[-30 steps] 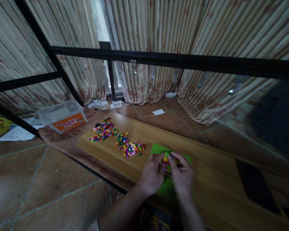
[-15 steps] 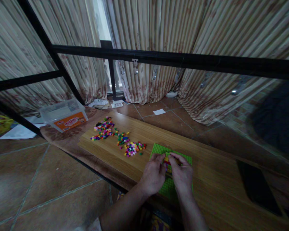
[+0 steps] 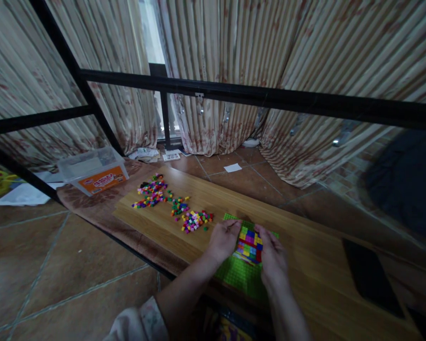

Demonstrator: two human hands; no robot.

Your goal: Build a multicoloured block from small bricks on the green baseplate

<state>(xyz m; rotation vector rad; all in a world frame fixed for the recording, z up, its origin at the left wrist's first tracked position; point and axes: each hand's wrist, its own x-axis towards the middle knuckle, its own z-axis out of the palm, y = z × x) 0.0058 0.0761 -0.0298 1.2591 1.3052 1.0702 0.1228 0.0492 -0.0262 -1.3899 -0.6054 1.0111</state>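
A block of toy bricks (image 3: 249, 240) in yellow, red, blue, pink and other colours is on a green studded baseplate (image 3: 239, 277); whether it is fixed there or slightly raised I cannot tell. My left hand (image 3: 224, 240) holds its left side, fingers curled in near the far left corner. Along the right side my right hand (image 3: 272, 253) is closed against the block, thumb and fingers at its far right corner. The bricks' top faces show between the two hands. Parts of the baseplate are covered by my hands.
Loose small bricks (image 3: 195, 220) lie in several heaps on the wooden board (image 3: 305, 265), left of the baseplate. A clear plastic box (image 3: 92, 168) with an orange label stands at the far left. On the right lies a dark flat object (image 3: 371, 274). A black metal rail (image 3: 234, 87) crosses behind.
My hands have moved apart from a close pinch over the bricks to the block's two sides. More of the coloured top is now uncovered. The view has shifted slightly.
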